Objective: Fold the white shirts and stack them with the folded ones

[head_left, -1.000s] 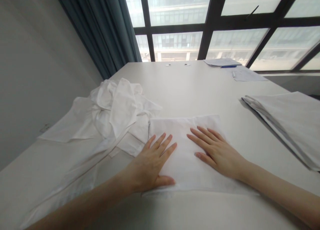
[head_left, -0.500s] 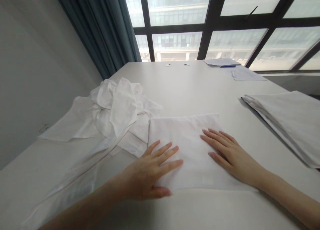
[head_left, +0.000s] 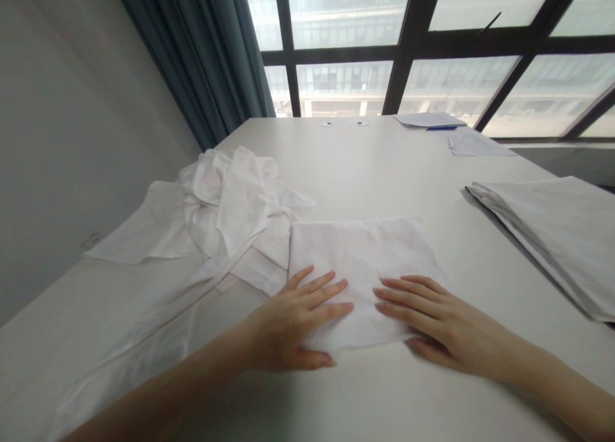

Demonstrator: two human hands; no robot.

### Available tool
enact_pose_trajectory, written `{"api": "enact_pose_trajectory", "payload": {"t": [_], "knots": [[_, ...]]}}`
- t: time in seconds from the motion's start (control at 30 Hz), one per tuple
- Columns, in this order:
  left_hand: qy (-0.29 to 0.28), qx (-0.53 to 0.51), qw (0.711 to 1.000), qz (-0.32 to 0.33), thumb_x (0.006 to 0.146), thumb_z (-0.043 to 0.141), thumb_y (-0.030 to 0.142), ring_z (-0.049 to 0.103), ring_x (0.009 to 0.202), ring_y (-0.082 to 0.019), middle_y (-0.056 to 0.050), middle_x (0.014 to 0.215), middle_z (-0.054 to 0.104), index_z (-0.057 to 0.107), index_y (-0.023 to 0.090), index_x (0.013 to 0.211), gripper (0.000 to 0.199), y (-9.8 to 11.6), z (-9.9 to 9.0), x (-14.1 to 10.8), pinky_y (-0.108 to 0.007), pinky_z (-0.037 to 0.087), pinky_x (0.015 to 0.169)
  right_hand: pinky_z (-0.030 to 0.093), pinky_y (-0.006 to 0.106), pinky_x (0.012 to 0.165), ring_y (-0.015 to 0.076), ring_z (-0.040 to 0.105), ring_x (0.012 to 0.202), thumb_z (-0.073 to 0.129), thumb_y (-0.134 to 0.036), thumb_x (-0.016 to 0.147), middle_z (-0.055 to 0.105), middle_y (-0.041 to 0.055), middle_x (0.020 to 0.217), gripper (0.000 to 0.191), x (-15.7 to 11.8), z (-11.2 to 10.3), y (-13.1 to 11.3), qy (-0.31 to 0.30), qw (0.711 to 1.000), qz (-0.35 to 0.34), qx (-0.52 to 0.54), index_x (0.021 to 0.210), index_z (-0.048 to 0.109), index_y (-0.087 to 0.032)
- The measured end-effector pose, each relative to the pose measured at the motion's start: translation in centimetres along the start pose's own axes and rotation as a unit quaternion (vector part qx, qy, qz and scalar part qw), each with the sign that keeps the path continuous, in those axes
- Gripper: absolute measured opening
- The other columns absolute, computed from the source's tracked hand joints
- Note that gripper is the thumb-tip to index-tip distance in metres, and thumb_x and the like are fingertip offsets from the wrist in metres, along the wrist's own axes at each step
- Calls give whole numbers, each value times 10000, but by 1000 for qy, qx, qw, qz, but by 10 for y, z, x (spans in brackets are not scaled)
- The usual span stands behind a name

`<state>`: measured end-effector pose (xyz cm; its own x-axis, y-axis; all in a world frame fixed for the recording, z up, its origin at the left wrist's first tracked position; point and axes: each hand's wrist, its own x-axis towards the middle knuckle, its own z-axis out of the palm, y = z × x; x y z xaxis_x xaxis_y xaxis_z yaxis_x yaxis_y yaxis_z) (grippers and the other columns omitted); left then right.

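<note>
A folded white cloth (head_left: 365,246) lies flat on the white table, its far edge straight. My left hand (head_left: 298,323) rests on its near left part, fingers spread and thumb stretched toward the near edge. On the near right part lies my right hand (head_left: 427,317), its long fingers stretched out side by side over the fabric. The right thumb sits low at the cloth's near edge; whether it is on or under the fabric I cannot tell. The right hand covers the near right corner. Left of the cloth, a crumpled heap of white fabric (head_left: 240,202) touches or nearly touches its left edge.
At the right edge of the table (head_left: 327,173) lies a larger folded white fabric stack (head_left: 548,230) with a dark edge beneath. Papers (head_left: 427,120) and a blue pen (head_left: 442,128) are at the far right. Behind stand a dark curtain (head_left: 211,51) and windows.
My right hand has slid nearer and slightly left, from the cloth's right middle to its near right part. The cloth's near edge there has shifted away from me. My left hand has barely moved.
</note>
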<state>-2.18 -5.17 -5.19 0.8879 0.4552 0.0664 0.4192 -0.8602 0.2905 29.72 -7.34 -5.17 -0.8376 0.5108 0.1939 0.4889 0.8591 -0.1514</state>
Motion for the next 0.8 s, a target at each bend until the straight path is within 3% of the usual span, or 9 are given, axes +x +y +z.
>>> {"api": "enact_pose_trajectory", "payload": {"t": [0.13,0.3,0.43,0.5,0.6,0.7,0.8], "knots": [[-5,-13,1000,12,912,501,613,272,1459,-310,-118,1547,373,451,242,1436,644,-3,-4,-1,-535,110,1195,372,422,1133,210,428,1374,537,-202,928,547,69,1426,526,0,1,3,19,1000,5,11,1448,466,-235],[13,-15,1000,20,977,474,465,305,1449,-276,-83,1533,408,521,293,1373,434,-4,-6,-2,-515,127,1198,362,414,1142,211,437,1367,560,-234,922,542,68,1430,520,-1,-5,4,10,999,4,34,1436,485,-251],[11,-33,999,35,881,581,572,312,1439,-322,-129,1509,436,496,237,1369,598,-4,-7,-4,-560,121,1188,415,387,1111,211,473,1340,560,-204,921,585,90,1385,446,-3,-8,7,41,999,-15,27,1367,553,-210],[9,-41,998,45,857,619,516,329,1431,-318,-142,1477,475,464,204,1359,611,-3,-9,-5,-554,138,1189,447,352,1086,190,527,1292,542,-166,928,645,81,1310,389,-5,-10,8,69,996,-38,31,1312,588,-208],[24,-46,996,66,864,596,431,365,1413,-282,-133,1385,561,468,190,1264,484,0,-12,-6,-497,196,1194,477,319,1057,164,603,1204,543,-141,930,711,45,1202,342,-7,-12,8,94,994,-44,38,1248,623,-237],[46,-24,995,84,879,578,458,422,1366,-283,-124,1221,636,506,188,1114,365,2,-12,-6,-479,230,1188,483,336,1054,183,604,1204,614,-213,907,700,52,1221,343,-7,-11,9,77,996,-19,42,1249,630,-240],[68,2,993,99,895,544,327,476,1312,-268,-93,1072,663,539,190,986,165,4,-10,-6,-466,235,1190,482,348,1055,194,587,1227,624,-261,909,687,66,1245,356,-6,-10,10,60,997,-5,54,1264,626,-229]]}}
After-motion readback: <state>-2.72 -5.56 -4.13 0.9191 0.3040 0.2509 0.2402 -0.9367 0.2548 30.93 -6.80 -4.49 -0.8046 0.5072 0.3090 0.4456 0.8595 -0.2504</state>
